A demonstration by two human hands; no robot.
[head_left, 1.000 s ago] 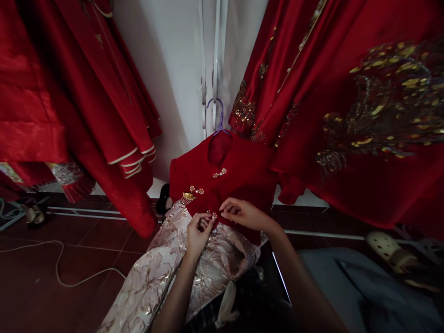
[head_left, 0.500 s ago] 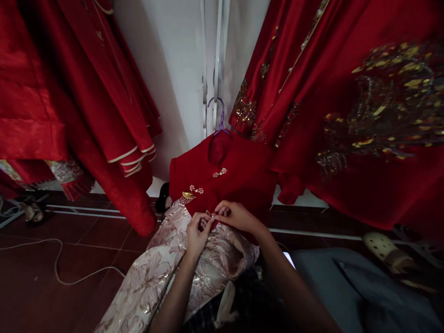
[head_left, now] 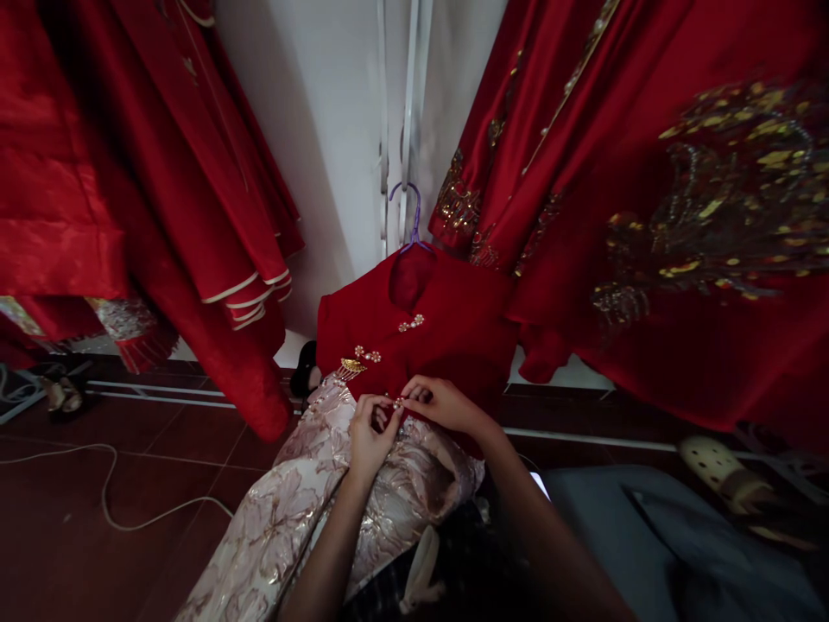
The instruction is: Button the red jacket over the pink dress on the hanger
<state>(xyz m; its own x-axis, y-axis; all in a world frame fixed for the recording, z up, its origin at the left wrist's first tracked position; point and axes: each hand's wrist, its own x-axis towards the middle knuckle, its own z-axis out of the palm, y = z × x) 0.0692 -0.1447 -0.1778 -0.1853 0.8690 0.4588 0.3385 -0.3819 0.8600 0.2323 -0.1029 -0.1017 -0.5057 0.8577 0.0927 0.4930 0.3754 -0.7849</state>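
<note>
A short red top (head_left: 446,333) hangs on a purple hanger (head_left: 412,216) against the white wall. Pearl-and-gold clasps (head_left: 410,323) run down its front flap. My left hand (head_left: 369,432) and my right hand (head_left: 444,404) meet at the lowest clasp (head_left: 397,403), fingertips pinched on it from both sides. Below the top spreads a pale pink floral brocade skirt (head_left: 291,510), under my left forearm.
Long red gowns hang at the left (head_left: 161,173), and a red gown with gold embroidery hangs at the right (head_left: 680,216). A white cable (head_left: 110,501) lies on the dark red tiled floor. A white perforated shoe (head_left: 718,466) and grey fabric (head_left: 648,536) sit at the lower right.
My right hand has slid left to meet my left hand at the lowest clasp. The view has barely shifted.
</note>
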